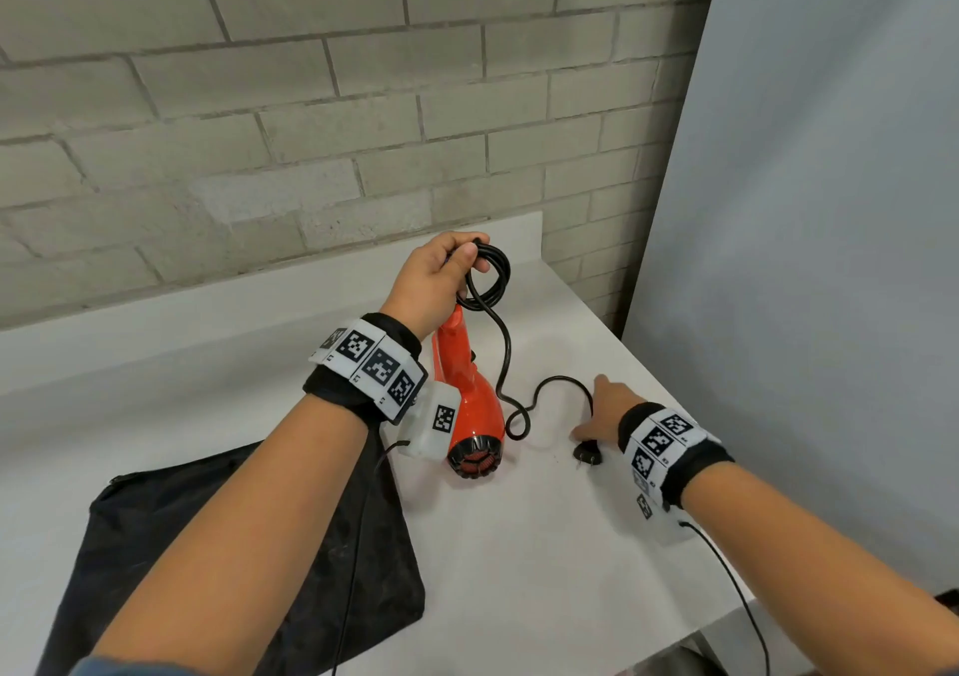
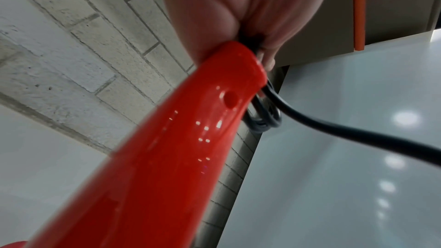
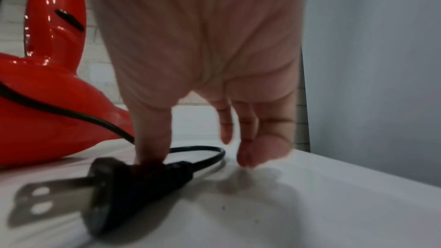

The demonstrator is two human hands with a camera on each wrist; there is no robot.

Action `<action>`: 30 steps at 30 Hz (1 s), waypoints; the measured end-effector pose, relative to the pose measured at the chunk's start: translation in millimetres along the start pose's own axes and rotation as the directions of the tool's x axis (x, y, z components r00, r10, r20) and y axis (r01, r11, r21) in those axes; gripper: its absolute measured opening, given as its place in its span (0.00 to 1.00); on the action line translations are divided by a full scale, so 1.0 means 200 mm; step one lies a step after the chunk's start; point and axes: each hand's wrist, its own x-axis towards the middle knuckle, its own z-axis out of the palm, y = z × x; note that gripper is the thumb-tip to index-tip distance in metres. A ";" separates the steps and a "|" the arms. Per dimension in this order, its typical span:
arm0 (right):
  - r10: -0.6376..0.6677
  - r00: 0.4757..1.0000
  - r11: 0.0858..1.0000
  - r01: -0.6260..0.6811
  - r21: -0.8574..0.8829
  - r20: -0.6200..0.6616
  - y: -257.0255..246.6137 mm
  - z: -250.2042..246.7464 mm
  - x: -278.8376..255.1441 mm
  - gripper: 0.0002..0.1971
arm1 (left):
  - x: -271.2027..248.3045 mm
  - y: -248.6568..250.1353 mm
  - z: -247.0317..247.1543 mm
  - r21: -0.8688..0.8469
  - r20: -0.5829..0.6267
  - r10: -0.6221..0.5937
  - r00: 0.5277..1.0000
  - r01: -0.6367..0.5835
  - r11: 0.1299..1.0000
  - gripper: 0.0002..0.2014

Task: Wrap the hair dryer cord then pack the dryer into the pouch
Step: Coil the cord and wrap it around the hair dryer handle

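The red hair dryer (image 1: 469, 395) stands tilted on the white table (image 1: 519, 546), its grille end down and its handle pointing up. My left hand (image 1: 469, 260) grips the handle's top together with a few coiled loops of the black cord (image 1: 492, 281). In the left wrist view those loops (image 2: 264, 118) hang beside the red handle (image 2: 167, 157). The loose rest of the cord (image 1: 506, 364) snakes down to the plug (image 1: 587, 455) lying on the table. My right hand (image 1: 589, 416) is over the plug (image 3: 133, 182), thumb (image 3: 150, 139) touching it, other fingers (image 3: 253, 150) straight and apart from it.
The black pouch (image 1: 218, 546) lies flat on the table at the lower left, partly under my left forearm. A brick wall (image 1: 311, 104) runs behind the table and a grey panel (image 1: 804, 208) stands along its right edge. The table's front right corner is near my right forearm.
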 end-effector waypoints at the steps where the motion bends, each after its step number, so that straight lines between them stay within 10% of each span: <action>1: 0.031 0.999 0.999 -0.031 -0.023 0.028 0.00 0.00 0.00 0.28 | 0.00 0.00 0.00 0.003 -0.003 -0.004 1.000 0.004 1.000 0.12; 4: 0.017 0.997 0.983 -0.002 -0.183 0.076 -0.01 0.00 0.02 0.13 | -0.01 0.01 0.01 0.024 -0.011 -0.023 1.000 0.023 0.999 0.12; 12: -0.088 0.978 0.995 0.077 -0.065 -0.190 0.08 -0.16 0.03 0.16 | -0.02 0.04 0.04 0.085 -0.044 -0.048 0.998 0.051 0.995 0.12; 16: -0.201 0.779 0.930 0.342 0.134 -0.595 0.11 -0.28 0.03 0.17 | -0.02 0.02 0.05 0.070 -0.074 -0.043 0.996 0.048 0.996 0.12; 23: -0.368 0.291 0.451 0.887 0.104 -0.883 -0.07 -0.38 -0.15 0.15 | 0.00 0.01 0.07 0.090 -0.081 -0.054 0.995 0.061 0.994 0.10; 30: -0.395 0.237 0.237 0.960 0.151 -0.888 -0.25 -0.38 -0.24 0.11 | 0.03 0.00 0.09 0.073 -0.005 -0.042 0.999 0.042 0.996 0.10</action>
